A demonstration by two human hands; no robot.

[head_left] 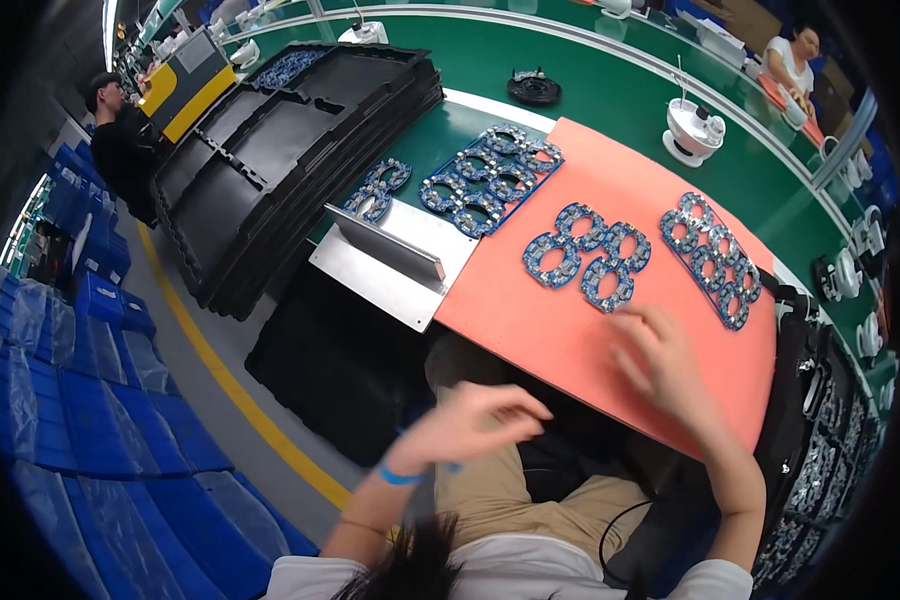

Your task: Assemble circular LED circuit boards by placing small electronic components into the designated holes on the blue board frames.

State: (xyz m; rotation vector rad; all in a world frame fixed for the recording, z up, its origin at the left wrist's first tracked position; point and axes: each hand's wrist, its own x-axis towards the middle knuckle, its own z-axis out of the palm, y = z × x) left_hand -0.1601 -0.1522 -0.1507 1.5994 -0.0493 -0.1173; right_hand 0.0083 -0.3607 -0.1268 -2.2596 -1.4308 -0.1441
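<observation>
Here, two blue circuit boards (568, 243) lie near the middle of a pink mat (515, 315), each shaped like a figure eight, thin, flat and densely dotted with pale components. The right hand (660, 365) hovers on their near side, slightly blurred, thumb and fingers spread apart. The left hand (480, 418), also blurred, hangs over the lap with bent fingers; I cannot tell how tightly they close. To the right lies a stepped panel of joined rings (715, 256); a similar panel (494, 174) lies along the mat's left edge. The smooth, matte mat rests on a green table (610, 110). Farther left sit a bare metal plate (375, 285) with an upright strip, then stacked black plastic trays (280, 120). Beyond, film-draped blue bins (120, 420) line a grey floor (178, 335) marked by a yellow stripe (248, 405).
</observation>
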